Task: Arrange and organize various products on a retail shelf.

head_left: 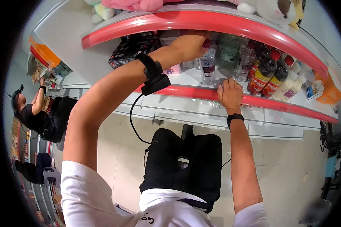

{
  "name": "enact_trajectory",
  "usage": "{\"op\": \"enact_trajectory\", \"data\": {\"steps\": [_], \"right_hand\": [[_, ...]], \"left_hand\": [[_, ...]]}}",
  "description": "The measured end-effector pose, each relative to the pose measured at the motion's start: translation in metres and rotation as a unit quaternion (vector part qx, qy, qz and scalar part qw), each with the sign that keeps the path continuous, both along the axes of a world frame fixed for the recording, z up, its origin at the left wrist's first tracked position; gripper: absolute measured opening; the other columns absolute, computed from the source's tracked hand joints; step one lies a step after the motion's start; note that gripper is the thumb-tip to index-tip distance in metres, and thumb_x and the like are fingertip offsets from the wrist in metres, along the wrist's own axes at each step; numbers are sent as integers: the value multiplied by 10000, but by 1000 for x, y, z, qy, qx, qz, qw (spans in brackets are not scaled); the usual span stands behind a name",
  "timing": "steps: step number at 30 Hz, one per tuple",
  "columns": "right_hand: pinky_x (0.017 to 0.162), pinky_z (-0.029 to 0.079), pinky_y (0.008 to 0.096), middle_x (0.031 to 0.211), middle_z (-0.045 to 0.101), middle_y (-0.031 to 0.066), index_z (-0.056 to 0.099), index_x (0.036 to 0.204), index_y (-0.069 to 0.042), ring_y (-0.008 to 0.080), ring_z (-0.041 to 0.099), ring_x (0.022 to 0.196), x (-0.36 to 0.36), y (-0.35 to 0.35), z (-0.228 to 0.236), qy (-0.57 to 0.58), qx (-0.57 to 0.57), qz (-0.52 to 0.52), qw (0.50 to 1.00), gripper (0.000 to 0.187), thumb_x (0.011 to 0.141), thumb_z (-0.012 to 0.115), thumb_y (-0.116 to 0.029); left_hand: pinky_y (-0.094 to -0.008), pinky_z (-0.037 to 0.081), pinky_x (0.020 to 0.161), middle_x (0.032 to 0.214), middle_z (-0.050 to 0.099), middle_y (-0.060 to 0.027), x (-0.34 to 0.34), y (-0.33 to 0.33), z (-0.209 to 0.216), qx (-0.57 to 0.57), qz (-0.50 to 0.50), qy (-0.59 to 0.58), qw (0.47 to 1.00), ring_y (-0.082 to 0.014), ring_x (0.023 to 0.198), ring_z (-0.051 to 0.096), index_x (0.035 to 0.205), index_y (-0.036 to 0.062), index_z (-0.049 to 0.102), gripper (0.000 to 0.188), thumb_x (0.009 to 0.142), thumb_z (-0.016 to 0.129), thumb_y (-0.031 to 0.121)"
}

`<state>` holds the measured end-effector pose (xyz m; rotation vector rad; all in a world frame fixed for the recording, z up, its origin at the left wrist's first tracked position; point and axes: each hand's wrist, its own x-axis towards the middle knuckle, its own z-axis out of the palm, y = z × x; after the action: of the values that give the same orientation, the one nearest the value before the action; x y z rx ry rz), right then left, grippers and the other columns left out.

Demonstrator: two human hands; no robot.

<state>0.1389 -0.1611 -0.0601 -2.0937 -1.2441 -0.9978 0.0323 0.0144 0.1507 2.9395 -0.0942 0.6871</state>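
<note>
My left hand (191,46) reaches into the shelf, its fingers closed around the neck of a clear plastic bottle (208,70) with a dark purplish cap. Part of the grip is hidden behind the hand. A greenish clear bottle (229,51) and another clear bottle (244,64) stand just right of it. My right hand (230,93) lies over the red front edge (254,100) of the shelf, fingers stretched out and holding nothing. Dark soda bottles (262,75) with red caps are to its right.
Dark boxes (129,51) sit left on this shelf; white bottles (291,87) stand at its right. A red-edged upper shelf (201,22) carries plush toys (272,11) above my hands. A cable (132,121) hangs from my left wrist. Another person (34,109) works at the far left.
</note>
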Motion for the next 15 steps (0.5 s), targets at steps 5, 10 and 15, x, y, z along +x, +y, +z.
{"op": "enact_trajectory", "data": {"steps": [5, 10, 15], "right_hand": [[758, 416, 409, 876, 511, 99, 565, 861, -73, 282, 524, 846, -5, 5, 3, 7, -14, 4, 1000, 236, 784, 590, -295], [770, 413, 406, 879, 514, 99, 572, 865, -70, 279, 524, 847, -4, 1, 2, 15, -23, -7, 1000, 238, 779, 596, -290], [770, 416, 404, 871, 511, 95, 575, 875, -63, 280, 524, 850, -2, -2, 4, 4, -10, 3, 1000, 249, 790, 593, -297]], "left_hand": [[-423, 475, 845, 1096, 602, -187, -10, 34, 0, 16, 57, 36, 998, -359, 1017, 584, 1143, 58, 544, 411, 767, 672, 162], [-434, 470, 854, 1034, 598, -197, -19, 48, 9, 58, 98, 59, 992, -362, 1005, 576, 1128, 55, 540, 400, 758, 674, 130], [-427, 480, 811, 1002, 607, -211, -20, 59, 1, 10, 74, 30, 997, -368, 945, 596, 1047, 31, 572, 328, 738, 661, 94]]}}
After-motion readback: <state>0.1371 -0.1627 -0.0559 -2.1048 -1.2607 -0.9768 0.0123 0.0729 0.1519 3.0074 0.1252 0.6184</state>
